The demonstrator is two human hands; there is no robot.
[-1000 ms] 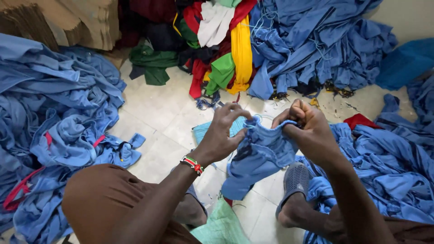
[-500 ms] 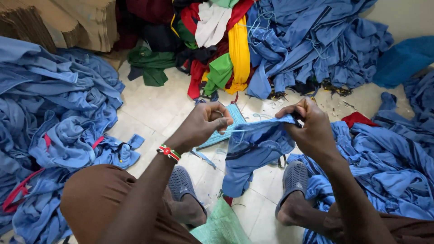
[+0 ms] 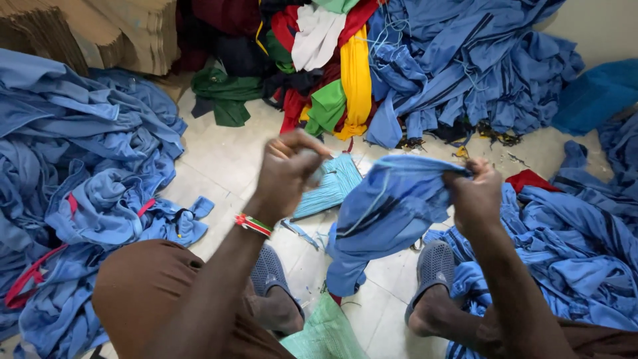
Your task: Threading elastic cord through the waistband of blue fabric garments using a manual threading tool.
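Along the left edge of the frame lies a big heap of blue clothes point(image 3: 73, 193) with a few red straps showing in it, and behind it in the upper left stands a stack of brown cardboard point(image 3: 100, 30). At the lower left a knee in brown cloth point(image 3: 143, 292) rises toward the camera. Just right of it the left hand point(image 3: 287, 171) is lifted at mid-frame, its fingers curled into a fist; whether anything small is pinched inside cannot be told, and it stands a little apart from the garment. A beaded wristband point(image 3: 252, 225) in red, green and white circles that wrist. Behind the fist a teal bundle point(image 3: 330, 186) lies on the pale tiled floor point(image 3: 219, 159), and below it a grey shoe point(image 3: 269, 272) shows. In the upper middle sits a mixed pile of red, yellow, green and white cloth point(image 3: 332, 73). The blue garment point(image 3: 385, 213) hangs in the centre, its top edge bunched under the closed fingers of the right hand point(image 3: 475, 196), the rest drooping down and to the left of that hand toward the floor. Another blue heap point(image 3: 465, 66) fills the upper right, and more blue cloth point(image 3: 578, 246) lies at the right edge.
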